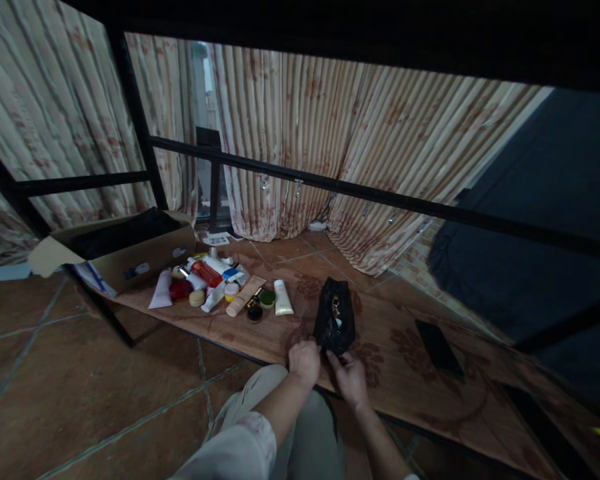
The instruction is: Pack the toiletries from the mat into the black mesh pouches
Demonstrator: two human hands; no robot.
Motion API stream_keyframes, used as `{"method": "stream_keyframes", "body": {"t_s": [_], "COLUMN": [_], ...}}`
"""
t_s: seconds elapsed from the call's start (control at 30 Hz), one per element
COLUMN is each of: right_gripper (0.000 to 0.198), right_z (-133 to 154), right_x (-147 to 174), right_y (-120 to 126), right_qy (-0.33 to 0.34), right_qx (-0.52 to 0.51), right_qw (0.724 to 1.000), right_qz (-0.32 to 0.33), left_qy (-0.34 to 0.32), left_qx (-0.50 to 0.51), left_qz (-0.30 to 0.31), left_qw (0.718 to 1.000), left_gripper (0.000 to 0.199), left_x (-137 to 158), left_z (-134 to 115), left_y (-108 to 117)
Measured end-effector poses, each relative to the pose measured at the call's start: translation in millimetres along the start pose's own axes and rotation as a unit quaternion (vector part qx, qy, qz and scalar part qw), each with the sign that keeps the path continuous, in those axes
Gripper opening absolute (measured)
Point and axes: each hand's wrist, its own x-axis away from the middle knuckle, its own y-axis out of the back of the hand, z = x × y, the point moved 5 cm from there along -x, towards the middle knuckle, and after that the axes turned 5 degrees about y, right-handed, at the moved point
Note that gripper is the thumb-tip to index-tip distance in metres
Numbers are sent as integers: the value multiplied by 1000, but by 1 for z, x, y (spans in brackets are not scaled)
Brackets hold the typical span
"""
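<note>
A small black pouch (323, 319) stands on the patterned bench in front of me, its top unzipped, with small items showing inside. My left hand (305, 362) is closed at its near left corner. On the near right side, the thumb and fingers of my right hand (351, 379) pinch the pouch's end. Left of the pouch lie a white tube (283, 298), a round green-lidded jar (267, 298), a small black jar (255, 313) and a beige tube (245, 296).
A heap of cosmetics with a red bottle (207, 273) and a pink tube (161, 289) lies further left, beside an open cardboard box (150, 257) holding something black. A dark phone-like slab (439, 347) is on the right. Black metal bars (300, 175) cross behind the bench.
</note>
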Motion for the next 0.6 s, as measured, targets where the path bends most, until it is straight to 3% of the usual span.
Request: {"method": "stream_keyframes", "body": {"t_s": [0.6], "right_gripper": [42], "right_z": [-2], "right_x": [0], "right_y": [1], "right_qy": [2], "right_qx": [21], "right_qw": [1000], "right_qz": [-9], "left_qy": [-10], "left_qx": [-2], "left_qz": [1], "left_qw": [1000], "left_gripper": [29], "left_x": [1], "left_z": [0], "left_y": [-1]}}
